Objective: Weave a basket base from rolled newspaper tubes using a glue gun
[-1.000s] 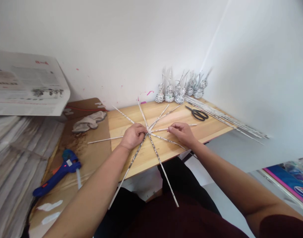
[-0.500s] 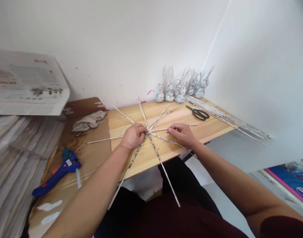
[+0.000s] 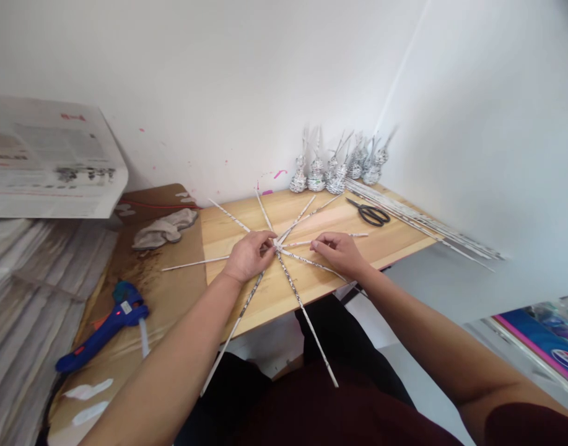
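While the left hand (image 3: 251,255) curls its fingers at the pale, crossed hub (image 3: 277,245) of a star of printed rolled-paper sticks, near the middle of the frame, its knuckles hide how firmly they grip. The right hand (image 3: 342,253), thumb and forefinger closed together, pinches the right-hand spoke (image 3: 298,243) a little way out from that hub, the other fingers loosely folded.

The star lies on the pale wooden worktop (image 3: 395,241), two spokes reaching past its front edge above the dark-clothed lap. A knee or forearm catching one could twist the star; a sideways pull by the right hand could shift or loosen the joint, and a hard pinch could crease the hollow-looking paper.

Beyond the hands, right of centre, lie black-handled scissors (image 3: 359,207) and a bundle of long paper sticks (image 3: 418,217), with gourd-shaped woven paper pieces (image 3: 316,176) behind. At lower left, a blue glue gun (image 3: 102,331) rests on brown cardboard (image 3: 172,303); its red light suggests power, so a forearm straying onto its tip might be burned.
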`<state>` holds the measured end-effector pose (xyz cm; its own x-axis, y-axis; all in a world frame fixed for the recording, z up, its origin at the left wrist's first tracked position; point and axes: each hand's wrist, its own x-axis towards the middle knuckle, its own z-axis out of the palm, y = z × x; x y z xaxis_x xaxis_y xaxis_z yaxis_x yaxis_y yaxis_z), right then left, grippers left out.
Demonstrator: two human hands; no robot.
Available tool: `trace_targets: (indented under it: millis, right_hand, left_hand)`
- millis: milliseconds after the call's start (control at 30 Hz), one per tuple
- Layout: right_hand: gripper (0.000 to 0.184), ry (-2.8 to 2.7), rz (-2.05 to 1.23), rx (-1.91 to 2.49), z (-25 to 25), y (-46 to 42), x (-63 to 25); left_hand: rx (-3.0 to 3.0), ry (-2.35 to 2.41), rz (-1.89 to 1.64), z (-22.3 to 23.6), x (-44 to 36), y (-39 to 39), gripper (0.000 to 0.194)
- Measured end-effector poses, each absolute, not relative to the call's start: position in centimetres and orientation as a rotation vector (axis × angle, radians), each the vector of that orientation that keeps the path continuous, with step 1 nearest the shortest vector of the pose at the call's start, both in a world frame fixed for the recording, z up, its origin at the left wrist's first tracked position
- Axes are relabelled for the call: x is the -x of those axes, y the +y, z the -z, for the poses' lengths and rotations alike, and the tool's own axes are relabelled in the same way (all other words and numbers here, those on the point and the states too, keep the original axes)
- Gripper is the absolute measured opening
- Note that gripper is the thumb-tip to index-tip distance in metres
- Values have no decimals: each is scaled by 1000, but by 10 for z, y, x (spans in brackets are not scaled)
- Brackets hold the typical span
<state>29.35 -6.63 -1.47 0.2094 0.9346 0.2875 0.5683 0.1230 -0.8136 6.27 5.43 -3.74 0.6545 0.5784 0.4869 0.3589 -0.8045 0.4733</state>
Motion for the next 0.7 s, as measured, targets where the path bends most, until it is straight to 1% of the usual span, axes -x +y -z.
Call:
trace_targets:
  millis: [133, 467, 700]
  right_hand:
    - [27, -1499, -469, 1596, 16, -65, -294]
    - [26, -1507, -458, 1610, 16, -65, -294]
    - [26, -1524, -440, 1618, 19, -65, -295]
  left_hand:
    - [-2614, 737, -905, 37, -63, 55, 23]
    - [-2635, 732, -878, 37, -64, 56, 26]
    - [-2598, 709, -881, 38, -63, 56, 33]
